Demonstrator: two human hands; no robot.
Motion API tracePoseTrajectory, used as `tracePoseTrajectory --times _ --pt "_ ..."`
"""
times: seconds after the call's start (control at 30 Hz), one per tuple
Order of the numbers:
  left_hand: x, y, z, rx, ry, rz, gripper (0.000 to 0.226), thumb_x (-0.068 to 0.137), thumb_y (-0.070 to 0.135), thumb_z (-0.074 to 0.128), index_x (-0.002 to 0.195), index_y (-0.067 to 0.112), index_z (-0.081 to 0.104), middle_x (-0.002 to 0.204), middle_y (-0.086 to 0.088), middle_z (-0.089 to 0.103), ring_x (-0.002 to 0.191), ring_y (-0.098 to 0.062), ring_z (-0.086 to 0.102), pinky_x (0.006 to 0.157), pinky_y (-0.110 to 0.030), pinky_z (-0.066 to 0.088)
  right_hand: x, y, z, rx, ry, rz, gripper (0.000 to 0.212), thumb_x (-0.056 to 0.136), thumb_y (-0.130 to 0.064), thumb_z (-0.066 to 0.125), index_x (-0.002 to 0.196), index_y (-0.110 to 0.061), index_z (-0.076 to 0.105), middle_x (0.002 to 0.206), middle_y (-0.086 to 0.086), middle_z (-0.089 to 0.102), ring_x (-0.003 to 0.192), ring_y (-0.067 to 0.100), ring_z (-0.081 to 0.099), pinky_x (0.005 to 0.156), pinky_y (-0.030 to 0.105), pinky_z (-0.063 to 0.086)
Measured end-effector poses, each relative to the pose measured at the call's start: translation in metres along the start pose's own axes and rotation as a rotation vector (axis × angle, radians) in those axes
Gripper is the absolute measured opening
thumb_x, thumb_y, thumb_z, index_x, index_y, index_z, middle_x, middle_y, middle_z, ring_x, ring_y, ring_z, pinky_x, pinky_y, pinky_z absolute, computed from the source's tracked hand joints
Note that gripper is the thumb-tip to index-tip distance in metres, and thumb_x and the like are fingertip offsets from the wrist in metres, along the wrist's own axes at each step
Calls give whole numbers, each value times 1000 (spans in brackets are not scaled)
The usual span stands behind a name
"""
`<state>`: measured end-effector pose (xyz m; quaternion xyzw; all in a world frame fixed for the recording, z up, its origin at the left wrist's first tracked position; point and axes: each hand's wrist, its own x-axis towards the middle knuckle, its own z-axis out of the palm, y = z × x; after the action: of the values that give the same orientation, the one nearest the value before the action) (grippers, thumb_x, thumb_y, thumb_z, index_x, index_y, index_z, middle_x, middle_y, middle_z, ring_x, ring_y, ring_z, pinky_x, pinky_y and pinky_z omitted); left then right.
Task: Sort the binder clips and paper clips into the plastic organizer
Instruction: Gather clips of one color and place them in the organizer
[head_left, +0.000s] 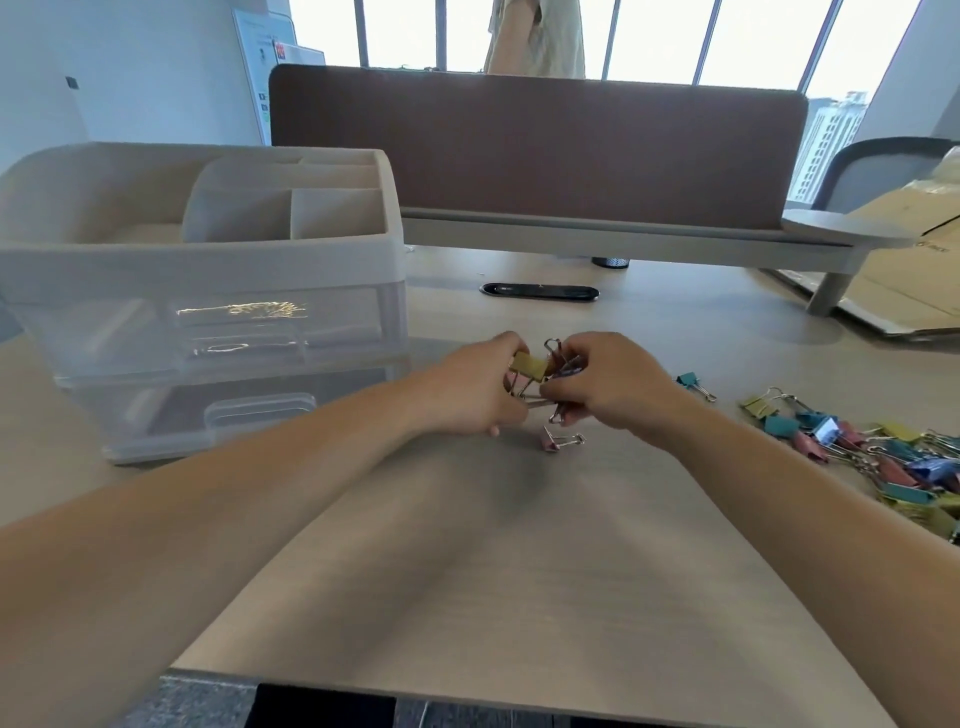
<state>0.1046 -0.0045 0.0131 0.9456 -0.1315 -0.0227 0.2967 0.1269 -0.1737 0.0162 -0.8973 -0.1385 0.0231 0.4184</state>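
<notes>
Over the middle of the pale wooden desk (519, 571), the left hand (467, 387) and right hand (610, 384) meet around a tangled cluster of binder clips (543, 370) — a yellow body on top, silver wire handles sticking out. Both hands' fingers are curled, pinching the cluster. A small pink binder clip (558, 441) lies on the desk just below it. A teal clip (693, 382) and a mixed pile (883, 467) — yellow, teal, pink, blue — lie to the right. The translucent plastic organizer (208, 291) stands at the left.
</notes>
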Motion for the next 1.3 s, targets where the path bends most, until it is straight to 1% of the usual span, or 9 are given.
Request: tracePoseTrajectory --times 0.23,0.33,0.4,0.6,0.77,0.87,0.93,1.13,1.3 --pt "2 -4 -14 -45 5 -58 30 88 24 63 113 18 48 79 -5 71 62 -15 72 74 -37 57 5 8 -16 -154 32 29 6 87 -8 70 92 -6 67 78 10 71 51 13 66 54 20 55" --pt "-2 -6 -10 -93 -57 -80 41 84 17 71 118 18 48 90 -8 68 69 -23 73 75 -41 60 1 16 -12 -196 -41 57 7 88 -11 69 87 -4 67 76 14 71 53 16 65 61 29 56" --pt "-4 -6 -2 -86 -96 -68 51 81 16 76 124 16 48 90 -8 67 72 -26 72 76 -43 59 -2 19 -8 -224 -77 66 18 90 -18 67 83 -2 67 73 14 71 53 16 65 56 24 51" --pt "-4 -5 17 -18 -108 -47 73 80 27 77 143 20 40 84 8 64 59 -6 68 62 -20 51 -10 20 -9 -176 -126 72 17 95 -29 61 101 -15 68 89 6 74 67 20 73 69 31 58" --pt "4 -1 13 90 -44 -8 48 88 38 67 131 20 55 103 6 62 64 -3 58 66 -23 45 -3 26 -21 -179 -94 56 21 98 -23 56 116 -19 64 106 5 70 72 21 72 73 35 59" --pt "19 -3 9 172 44 25 27 94 35 60 117 23 65 111 4 64 77 -6 57 69 -22 41 12 34 -33 -317 -16 29 19 97 -22 55 112 -20 66 97 1 69 67 14 64 65 26 48" --pt "33 -2 6 213 87 48 23 94 31 60 114 22 66 110 2 63 88 -9 54 73 -23 39 26 40 -42 -416 16 25 25 95 -24 58 118 -18 66 113 2 67 81 12 58 72 25 41" --pt "90 7 9 356 -21 36 58 86 29 71 139 23 48 137 -2 47 119 -21 50 88 -27 38 77 52 -57 -678 -204 53 75 83 -48 72 147 -25 40 150 1 40 132 21 44 103 32 36" --pt "120 5 19 423 -205 23 88 82 37 75 153 24 24 154 -3 31 138 -23 36 107 -35 34 103 56 -54 -733 -371 96 80 80 -47 75 148 -27 38 150 -1 41 123 22 49 99 33 37"
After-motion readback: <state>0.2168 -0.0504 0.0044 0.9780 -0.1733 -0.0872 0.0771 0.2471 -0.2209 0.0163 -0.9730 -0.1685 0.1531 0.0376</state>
